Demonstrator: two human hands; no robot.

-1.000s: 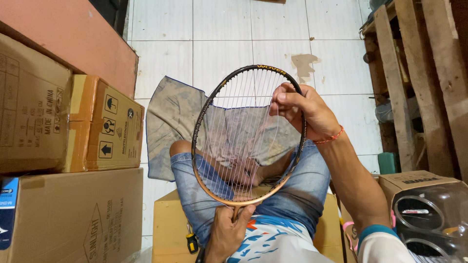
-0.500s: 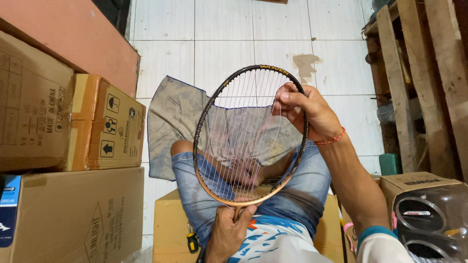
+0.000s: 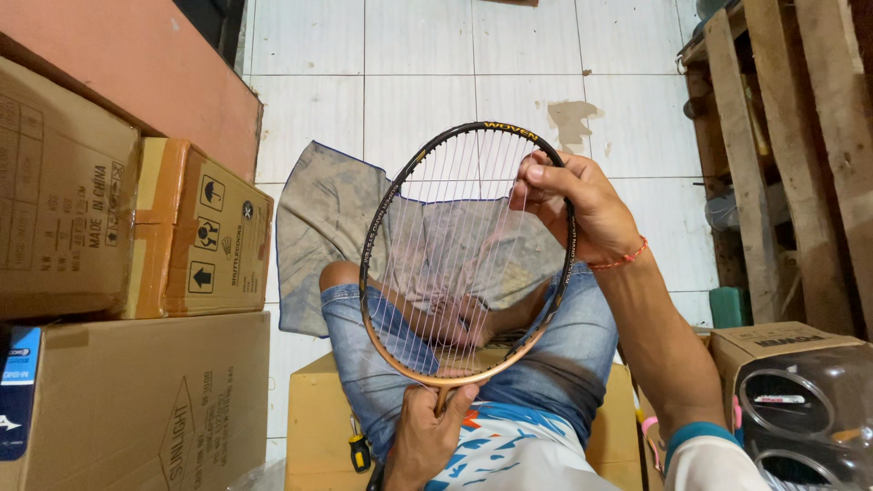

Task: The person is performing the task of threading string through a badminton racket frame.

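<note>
Head view, racket: I hold a badminton racket (image 3: 466, 255) upright in front of me, above my lap; its frame is black at the top and copper toward the throat, and only the long strings run through it.
Head view, left hand: my left hand (image 3: 427, 436) grips the racket at the throat, just under the head, fingers wrapped shut around the shaft.
Head view, right hand: my right hand (image 3: 582, 207) is at the upper right of the frame; the fingers (image 3: 538, 173) pinch narrow on a string (image 3: 520, 195) near the rim. A red thread band sits on that wrist.
Head view, lap: I sit in denim shorts (image 3: 564, 364), legs crossed behind the strings.
Head view, floor: white tiled floor (image 3: 418, 55), with a grey cloth (image 3: 327, 218) spread on it beyond my knees.
Head view, left side: stacked cardboard boxes (image 3: 136, 400).
Head view, right side: wooden pallet (image 3: 782, 155) standing upright; a clear plastic container (image 3: 809, 409) below it.
Head view, near left hand: a screwdriver (image 3: 360, 450) with yellow and black handle lies on a box.
</note>
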